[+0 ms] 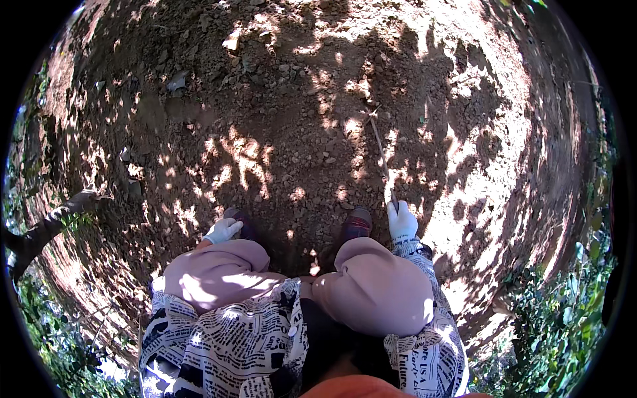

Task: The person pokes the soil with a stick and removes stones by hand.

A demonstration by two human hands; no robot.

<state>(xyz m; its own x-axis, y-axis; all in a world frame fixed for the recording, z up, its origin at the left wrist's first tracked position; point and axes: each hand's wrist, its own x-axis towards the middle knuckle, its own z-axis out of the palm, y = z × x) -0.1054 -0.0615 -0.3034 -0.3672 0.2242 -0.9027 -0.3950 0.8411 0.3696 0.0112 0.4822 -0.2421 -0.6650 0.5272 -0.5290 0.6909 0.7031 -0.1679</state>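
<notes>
My right hand (402,221), in a white work glove, grips the near end of a thin stick (380,149) beside my right shoe. The stick slants away from me over the soil, and a small light crosspiece shows at its far end; whether this is part of it I cannot tell. My left hand (224,231), also gloved in white, is beside my left knee, close to the left shoe (240,219). Nothing shows in it, but its fingers are too small to read clearly. Loose brown soil (308,129) with small clods spreads before me.
A bare tree branch (54,219) reaches in from the left. Leafy plants (557,318) grow at the lower right, and more foliage (45,328) at the lower left. A pale scrap (177,81) and a light stone-like piece (232,41) lie farther off. Sun patches dapple the ground.
</notes>
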